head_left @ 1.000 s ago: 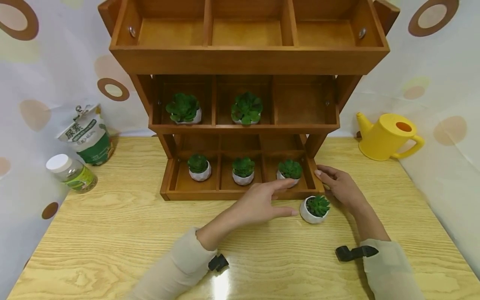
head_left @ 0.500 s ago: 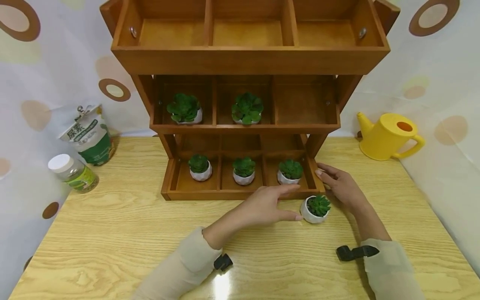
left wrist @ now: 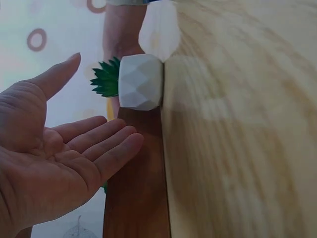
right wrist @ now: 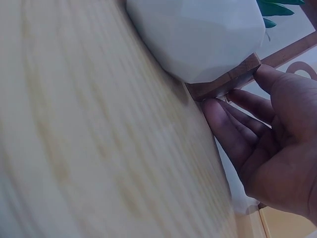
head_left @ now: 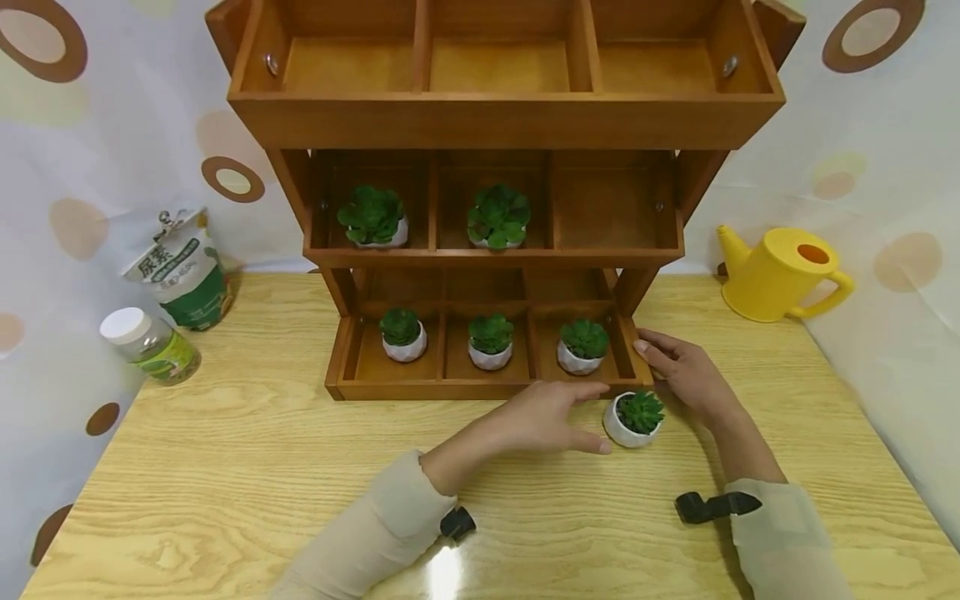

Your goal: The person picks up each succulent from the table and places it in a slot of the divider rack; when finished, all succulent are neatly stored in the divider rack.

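Observation:
My left hand [head_left: 536, 421] reaches in from the left, its thumb and fingers spread towards a small potted succulent [head_left: 633, 419]. That white faceted pot stands on the table in front of the shelf's lower right corner. In the left wrist view the potted succulent [left wrist: 141, 82] is beyond the fingertips, with nothing in the palm. My right hand [head_left: 686, 371] holds the right end of the wooden shelf's [head_left: 420, 390] bottom tier, its thumb at the top edge. The right wrist view shows the fingers against the shelf's corner [right wrist: 225, 84], close beside the white pot [right wrist: 198, 34].
Potted succulents fill the bottom tier's front compartments [head_left: 403, 337] and two middle-tier compartments [head_left: 375, 218]. A yellow watering can [head_left: 776, 275] stands at the right. A white-capped jar [head_left: 153, 346] and a clipped green-and-white bag [head_left: 183, 279] stand at the left, by the patterned wall covering.
My left hand has moved right and slightly towards the front edge, closer to the loose potted succulent. The right hand keeps its place on the shelf; the view has shifted slightly.

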Demonstrator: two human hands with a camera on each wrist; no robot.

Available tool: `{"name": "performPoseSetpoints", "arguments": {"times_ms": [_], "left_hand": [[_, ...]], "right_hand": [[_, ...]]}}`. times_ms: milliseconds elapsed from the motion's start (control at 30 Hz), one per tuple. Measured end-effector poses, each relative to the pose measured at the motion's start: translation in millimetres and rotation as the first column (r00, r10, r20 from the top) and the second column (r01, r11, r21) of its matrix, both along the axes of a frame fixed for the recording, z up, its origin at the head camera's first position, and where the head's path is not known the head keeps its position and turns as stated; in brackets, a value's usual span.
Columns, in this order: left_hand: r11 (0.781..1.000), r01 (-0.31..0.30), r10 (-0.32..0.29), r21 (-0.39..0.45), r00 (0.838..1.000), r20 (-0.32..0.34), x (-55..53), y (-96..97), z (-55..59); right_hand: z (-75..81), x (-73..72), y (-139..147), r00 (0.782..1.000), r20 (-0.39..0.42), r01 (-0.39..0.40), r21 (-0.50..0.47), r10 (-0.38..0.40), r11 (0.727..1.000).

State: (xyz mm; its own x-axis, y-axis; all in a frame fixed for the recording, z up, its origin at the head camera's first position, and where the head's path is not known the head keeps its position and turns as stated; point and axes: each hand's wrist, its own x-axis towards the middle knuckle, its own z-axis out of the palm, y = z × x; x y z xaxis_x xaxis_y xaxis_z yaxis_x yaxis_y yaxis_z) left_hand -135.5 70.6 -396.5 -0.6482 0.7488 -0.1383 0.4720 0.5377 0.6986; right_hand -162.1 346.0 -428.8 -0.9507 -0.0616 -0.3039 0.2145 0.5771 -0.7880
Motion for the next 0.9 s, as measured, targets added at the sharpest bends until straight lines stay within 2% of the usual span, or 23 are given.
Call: {"name": "performPoseSetpoints", "arguments": {"times_ms": [333, 567, 900], "left_hand": [[1.0, 0.011, -0.012, -0.026, 1.0, -0.012, -3.7, 7.4, -4.8], [0.998, 0.038, -0.037, -0.041, 0.999, 0.027, -4.3, 15.8, -3.6], [0.999, 0.025, -0.025, -0.039, 1.0, 0.006, -6.7, 24.9, -5.7]], "right_hand": [[-0.6, -0.6, 1, 1.0, 0.002, -0.001, -0.012, 0.001, 1.0], [-1.6, -1.0, 0, 1.0, -0.004, 0.0, -0.015, 0.0, 1.0], [-2.3, -2.3, 2, 1.0, -0.01, 0.002, -0.006, -0.002, 1.0]]}}
